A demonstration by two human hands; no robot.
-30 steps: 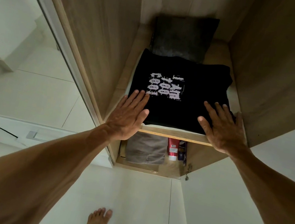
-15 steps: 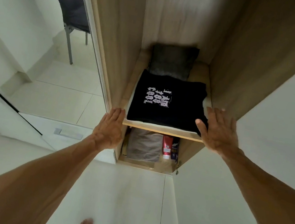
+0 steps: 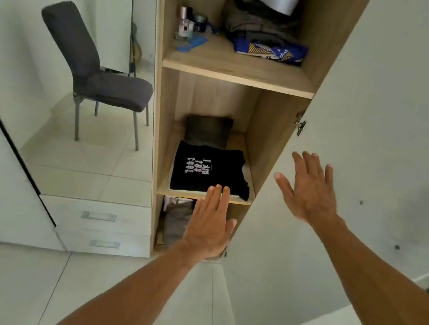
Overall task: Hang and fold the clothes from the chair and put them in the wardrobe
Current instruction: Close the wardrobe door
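Folded black tee [image 3: 208, 168] w/ white print lies flat on the middle shelf [image 3: 203, 197] of the wardrobe [image 3: 160, 89], front edge near the lip; looks like the stowing step is done. Left hand [image 3: 209, 223] and right hand [image 3: 307, 188] both spread flat, holding nothing. Chair [image 3: 95, 67] looks bare, so next prob. shutting the door [image 3: 384, 135]; lower compartment partly hidden by left hand, print unreadable.

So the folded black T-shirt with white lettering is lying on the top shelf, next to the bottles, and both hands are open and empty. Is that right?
Not quite. In the head view the black T-shirt lies on the middle shelf, in front of a folded grey garment; the bottles stand on the shelf above. The left hand and right hand are indeed open and empty.
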